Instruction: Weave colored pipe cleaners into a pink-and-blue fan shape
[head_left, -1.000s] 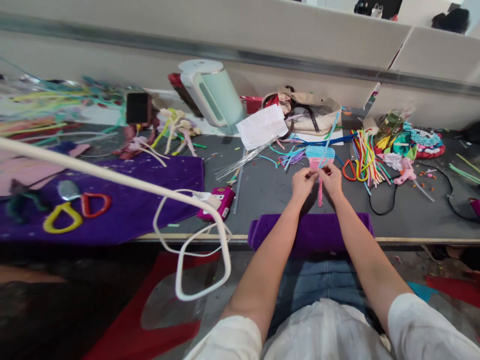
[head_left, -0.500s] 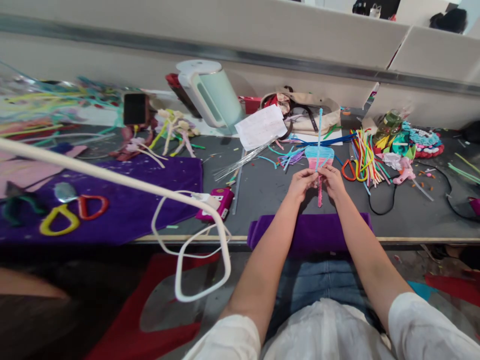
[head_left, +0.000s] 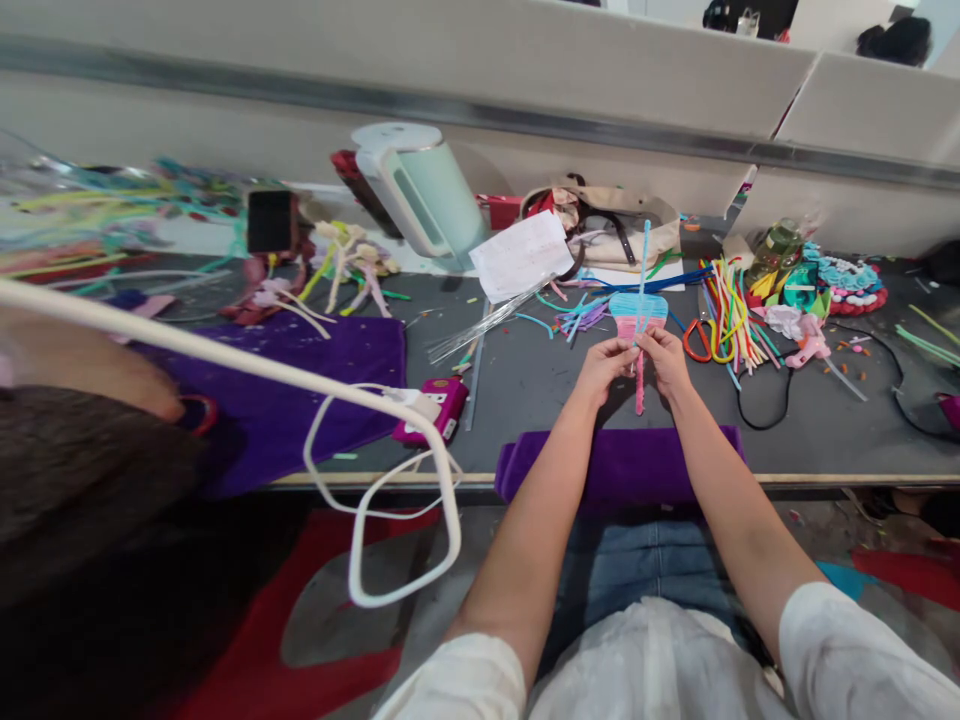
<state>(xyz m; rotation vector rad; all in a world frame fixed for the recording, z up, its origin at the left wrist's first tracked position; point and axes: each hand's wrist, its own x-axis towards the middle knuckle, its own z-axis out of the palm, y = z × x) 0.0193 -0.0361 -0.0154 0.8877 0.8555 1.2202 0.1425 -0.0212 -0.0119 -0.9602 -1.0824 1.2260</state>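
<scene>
Both my hands are over the dark table, holding a flat pink-and-blue fuzzy pipe-cleaner piece (head_left: pixel 624 308) between them. It is blue at the top and pink below, and a pink stem (head_left: pixel 640 398) hangs down under my fingers. A light blue pipe cleaner (head_left: pixel 646 250) stands up across its front. My left hand (head_left: pixel 606 366) pinches the lower left of the piece, its fingers closed. From the other side my right hand (head_left: pixel 663 358) pinches it near the blue pipe cleaner's lower end. The exact grip points are hidden behind my fingers.
Scissors (head_left: pixel 697 340) and a bundle of coloured pipe cleaners (head_left: pixel 735 310) lie to the right. A rolled purple cloth (head_left: pixel 637 470) sits at the table edge. Left are a kettle (head_left: pixel 442 190), a white tube frame (head_left: pixel 300 372) and another person's arm (head_left: pixel 90 360).
At the left, another person's arm and dark clothing have come in over the purple mat, covering the pliers and most of the scissors there. My blue pipe cleaner's top leans slightly further right.
</scene>
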